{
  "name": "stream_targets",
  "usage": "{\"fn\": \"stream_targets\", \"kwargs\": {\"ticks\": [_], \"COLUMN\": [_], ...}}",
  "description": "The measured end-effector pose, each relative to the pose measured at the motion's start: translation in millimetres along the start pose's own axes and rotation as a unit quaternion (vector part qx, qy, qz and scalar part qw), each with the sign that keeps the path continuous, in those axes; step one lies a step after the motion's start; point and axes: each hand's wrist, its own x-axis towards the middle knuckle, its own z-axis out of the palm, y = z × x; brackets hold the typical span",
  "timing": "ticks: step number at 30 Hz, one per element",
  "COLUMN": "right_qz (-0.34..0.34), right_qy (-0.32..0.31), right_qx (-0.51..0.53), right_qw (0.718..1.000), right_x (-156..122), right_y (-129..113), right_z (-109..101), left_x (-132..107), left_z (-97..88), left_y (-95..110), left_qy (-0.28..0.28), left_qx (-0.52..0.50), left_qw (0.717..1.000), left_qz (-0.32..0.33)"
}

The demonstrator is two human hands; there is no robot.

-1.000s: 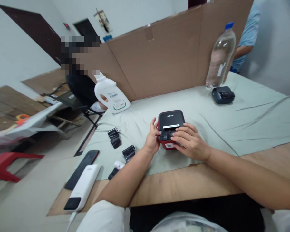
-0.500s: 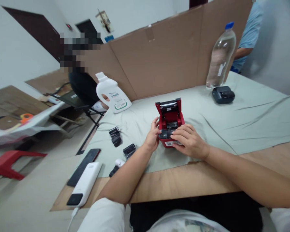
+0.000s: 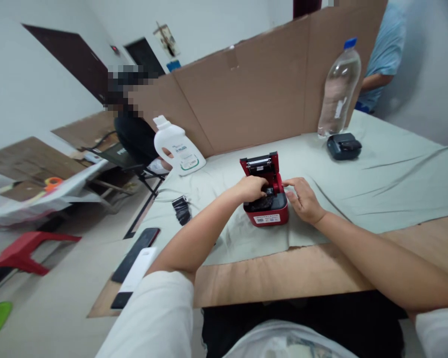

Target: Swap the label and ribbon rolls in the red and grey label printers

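Note:
A small red and black printer (image 3: 251,217) sits in front of me with its lid raised and a white label on its front. My left hand (image 3: 251,189) reaches into the open compartment from the left. Its fingers are bent and closed together there, and whatever they grip is hidden. Shiny dark wrapping shows below those fingers, inside the printer. At the printer's right side is my right hand (image 3: 306,200), fingers apart, with the fingertips at the rim. A black-wrapped roll (image 3: 181,211) lies on the cloth to the left.
A white jug (image 3: 181,149) and a clear bottle (image 3: 339,92) stand before the cardboard partition (image 3: 242,99). Near the bottle lies a black device (image 3: 344,146). A phone (image 3: 136,253) and white power bank (image 3: 139,266) lie at the left table edge. Other people sit beyond.
My left hand has moved from the printer's left side into its compartment. My right hand has drawn off the front part to the right side and opened. The lid stays raised.

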Motion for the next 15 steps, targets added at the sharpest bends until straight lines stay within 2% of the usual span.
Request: {"fn": "stream_targets", "kwargs": {"ticks": [3,5,8,10,12,15], "right_qz": [0.001,0.002,-0.002,-0.006,-0.012,-0.014], "right_qy": [-0.007,-0.011,-0.016,-0.017,-0.016,-0.018], "right_qx": [-0.003,-0.005,-0.005,-0.004,0.000,0.007], "right_qw": [1.000,1.000,1.000,1.000,1.000,1.000], "right_x": [-0.5,-0.7,-1.5,-2.3,-2.9,-3.4], "right_y": [0.3,0.7,2.5,4.2,5.6,6.5], "right_z": [0.2,0.2,0.5,0.8,1.2,1.8], "left_x": [16.5,21.7,22.2,17.1,5.4,-25.5], "left_z": [-4.1,-4.2,0.0,3.1,1.9,-13.2], "left_y": [9.4,13.4,12.0,5.9,-2.9,-20.6], "left_qy": [-0.077,-0.087,-0.066,-0.030,0.021,0.061], "left_qx": [0.089,0.112,0.089,0.014,-0.110,-0.315], "left_qw": [0.993,0.989,0.993,0.999,0.994,0.946], "left_qz": [-0.016,-0.030,-0.032,-0.020,0.001,0.047]}}
